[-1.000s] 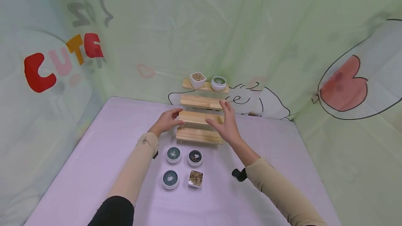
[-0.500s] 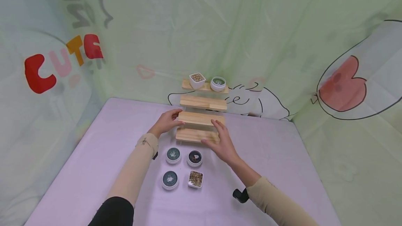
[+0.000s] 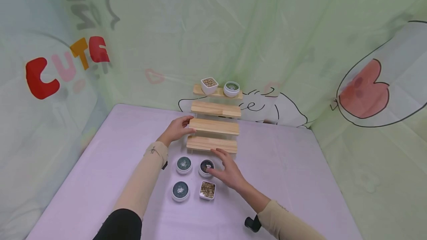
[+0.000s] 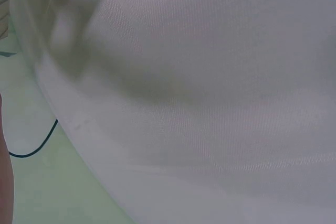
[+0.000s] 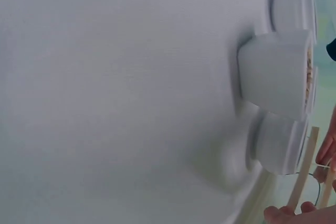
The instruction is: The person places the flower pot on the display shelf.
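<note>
A stepped wooden shelf [image 3: 213,126] stands on the pale cloth, its planks rising toward the back. My left hand [image 3: 175,130] grips the left end of one middle plank, thumb in front and fingers behind. My right hand [image 3: 229,171] hovers with spread fingers over a round white pot [image 3: 202,173] with dark filling; its thumb overlaps the pot, and contact cannot be told. Just nearer is a square white pot [image 3: 208,190] of brown pebbles, seen side-on in the right wrist view as a white block [image 5: 273,72]. Two round pots with blue-green filling, one far [image 3: 184,164], one near [image 3: 180,190], stand left.
On the top plank sit a square pot of pebbles [image 3: 209,86] and a round pot with green filling [image 3: 231,89]. The lower planks are bare. Printed fabric [image 3: 160,47] hangs behind the cloth-covered table [image 3: 283,166]. The left wrist view shows mostly cloth [image 4: 210,77].
My right hand has moved down and toward me, from beside the middle planks to the round pot with dark filling. The left hand has stayed at the shelf end.
</note>
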A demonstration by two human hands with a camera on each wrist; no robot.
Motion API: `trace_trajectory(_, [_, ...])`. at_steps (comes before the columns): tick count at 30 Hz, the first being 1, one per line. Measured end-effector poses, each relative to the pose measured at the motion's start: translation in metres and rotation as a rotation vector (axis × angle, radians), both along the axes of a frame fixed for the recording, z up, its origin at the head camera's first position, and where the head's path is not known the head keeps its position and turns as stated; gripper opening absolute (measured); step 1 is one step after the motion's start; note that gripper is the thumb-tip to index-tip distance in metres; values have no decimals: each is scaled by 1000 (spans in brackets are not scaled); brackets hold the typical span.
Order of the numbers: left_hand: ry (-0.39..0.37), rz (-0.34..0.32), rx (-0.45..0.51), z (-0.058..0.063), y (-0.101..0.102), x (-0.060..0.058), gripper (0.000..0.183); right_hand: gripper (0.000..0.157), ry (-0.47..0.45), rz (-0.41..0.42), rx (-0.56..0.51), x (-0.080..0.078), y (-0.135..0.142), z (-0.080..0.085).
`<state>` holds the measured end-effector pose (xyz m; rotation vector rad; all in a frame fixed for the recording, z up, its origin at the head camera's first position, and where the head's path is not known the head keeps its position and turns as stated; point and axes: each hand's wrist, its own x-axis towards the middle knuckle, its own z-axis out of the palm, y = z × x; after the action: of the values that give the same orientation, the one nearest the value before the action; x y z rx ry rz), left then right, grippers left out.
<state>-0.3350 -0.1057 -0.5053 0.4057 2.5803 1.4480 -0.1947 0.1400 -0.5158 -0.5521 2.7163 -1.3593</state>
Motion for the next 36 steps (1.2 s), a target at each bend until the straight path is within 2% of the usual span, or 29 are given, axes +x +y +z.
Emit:
trace_trajectory(11, [-2, 4, 14, -1, 0, 0, 71, 63, -69, 46, -51, 0, -2, -22])
trace_trajectory(21, [-12, 11, 13, -2, 1, 0, 72, 56, -53, 71, -56, 1, -5, -30])
trace_trajectory(28, [-20, 12, 7, -4, 2, 0, 73, 56, -41, 51, -29, 1, -6, -34])
trace_trajectory(36, [-14, 17, 0, 0, 1, 1, 73, 57, -54, 67, -61, -1, -6, -35])
